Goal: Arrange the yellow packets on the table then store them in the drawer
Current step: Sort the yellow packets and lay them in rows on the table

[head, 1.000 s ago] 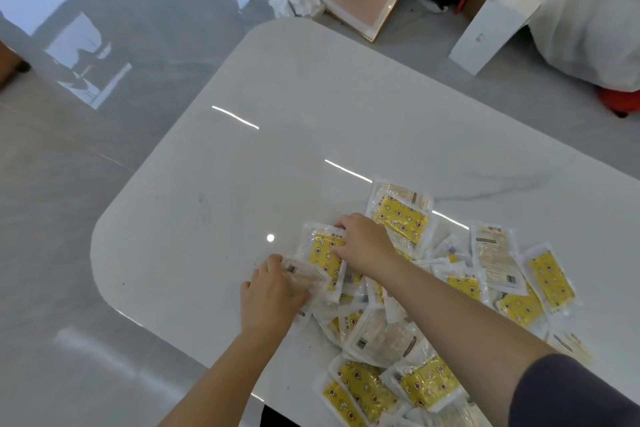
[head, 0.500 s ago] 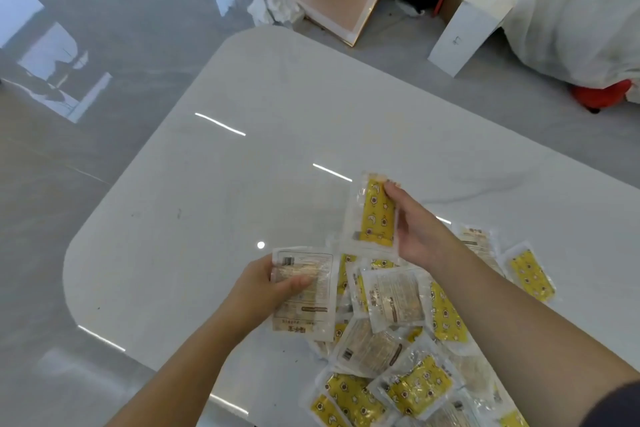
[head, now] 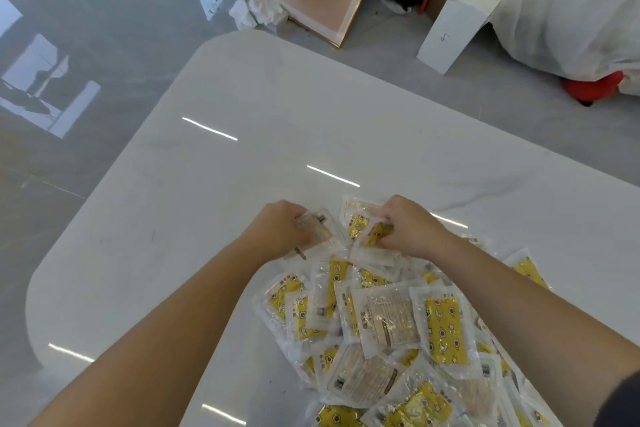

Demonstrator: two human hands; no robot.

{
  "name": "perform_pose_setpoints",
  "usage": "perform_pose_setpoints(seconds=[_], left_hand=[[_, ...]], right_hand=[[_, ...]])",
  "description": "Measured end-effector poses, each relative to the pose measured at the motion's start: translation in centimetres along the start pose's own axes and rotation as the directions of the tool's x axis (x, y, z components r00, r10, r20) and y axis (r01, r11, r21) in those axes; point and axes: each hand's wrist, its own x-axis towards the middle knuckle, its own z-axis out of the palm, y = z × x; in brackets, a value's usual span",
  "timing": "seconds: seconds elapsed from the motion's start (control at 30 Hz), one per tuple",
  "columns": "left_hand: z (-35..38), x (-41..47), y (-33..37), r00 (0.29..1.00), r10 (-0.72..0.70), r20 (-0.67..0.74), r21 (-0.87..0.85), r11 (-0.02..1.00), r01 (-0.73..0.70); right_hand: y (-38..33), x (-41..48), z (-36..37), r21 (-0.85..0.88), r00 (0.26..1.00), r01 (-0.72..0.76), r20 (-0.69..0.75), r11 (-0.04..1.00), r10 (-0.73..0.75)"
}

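Observation:
Several yellow packets in clear wrappers lie heaped on the near right part of the white table. At the far edge of the heap my left hand grips a packet that shows its pale back. Beside it my right hand pinches a yellow packet lying against another one. No drawer is in view.
Past the table's far edge, on the grey floor, a framed picture leans beside crumpled tissue and a white box. A white cloth covers furniture at the far right, with a red object under it.
Both hands were raised with a packet each half a second ago; they have come down to the far edge of the heap, closer together. The camera has tilted so the pile sits lower.

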Motion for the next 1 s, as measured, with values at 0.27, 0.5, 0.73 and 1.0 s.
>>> perform_pose_setpoints(seconds=[0.27,0.5,0.73,1.0], left_hand=[[0.1,3.3,1.7,0.997,0.057,0.047,0.187,0.98,-0.064],[-0.3,3.6,0.3,1.0,-0.011,-0.026,0.073,0.997,0.013],[0.1,2.5,-0.3,1.0,-0.019,-0.014,0.04,0.999,0.019],[-0.3,3.0,1.5,0.981,0.187,0.039,0.269,0.944,-0.191]], right_hand=[[-0.1,-0.7,1.2,-0.16,0.992,0.11,-0.038,0.981,-0.117],[-1.7,-0.8,2.6,-0.369,0.994,0.027,-0.092,0.929,-0.066],[-2.9,-1.0,3.3,-0.356,0.988,-0.113,-0.143,0.928,0.066],[-1.0,-1.9,-1.7,-0.019,0.987,-0.099,-0.133,0.995,0.095]])
